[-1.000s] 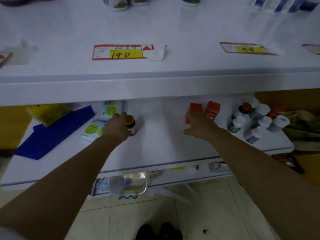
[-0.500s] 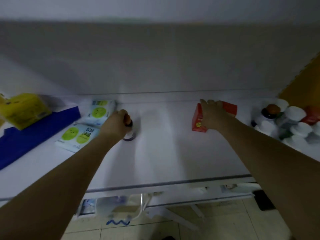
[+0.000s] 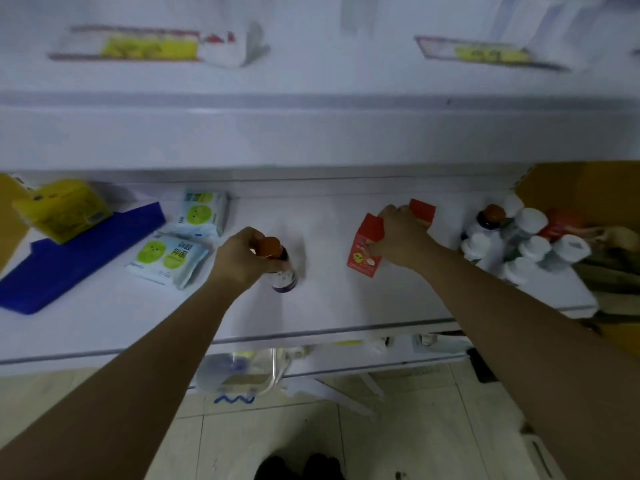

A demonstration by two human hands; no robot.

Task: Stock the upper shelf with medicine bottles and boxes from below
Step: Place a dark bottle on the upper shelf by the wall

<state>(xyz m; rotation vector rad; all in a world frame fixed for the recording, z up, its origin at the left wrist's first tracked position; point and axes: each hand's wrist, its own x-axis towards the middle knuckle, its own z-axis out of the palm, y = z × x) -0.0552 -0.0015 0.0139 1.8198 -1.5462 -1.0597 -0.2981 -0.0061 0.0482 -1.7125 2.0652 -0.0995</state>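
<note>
— Orange cap, dark glass: that is the small medicine bottle [image 3: 278, 263] in the left hand [image 3: 242, 259], standing mid-way along the lower shelf [image 3: 311, 306], well back from its front edge. Why grip it so high?

— The fingers close round the neck and shoulder, which I judge suits a straight lift up to the upper shelf [image 3: 311, 74]. The bottle looks slightly tilted; whether its base has left the shelf, I cannot tell.

— And the right hand [image 3: 403, 237]?

— It is clamped over a red box [image 3: 365, 249], with a second red box [image 3: 423, 210] just behind, toward the back edge. It may be pinching both together, but the hand covers the gap, so I cannot say.

— What else lies on the lower shelf?

— Two green-and-white wipe packets [image 3: 169, 256] beside the bottle, a blue sheet [image 3: 79, 251] with a yellow box [image 3: 62, 209] on it toward the left end, and a cluster of white-capped bottles [image 3: 526, 244] at the right end.

— The upper shelf?

— Blurred by motion. Two price labels [image 3: 138, 46] show on it, unreadable, and whatever stands farther back is cut off by the top of the view.
</note>
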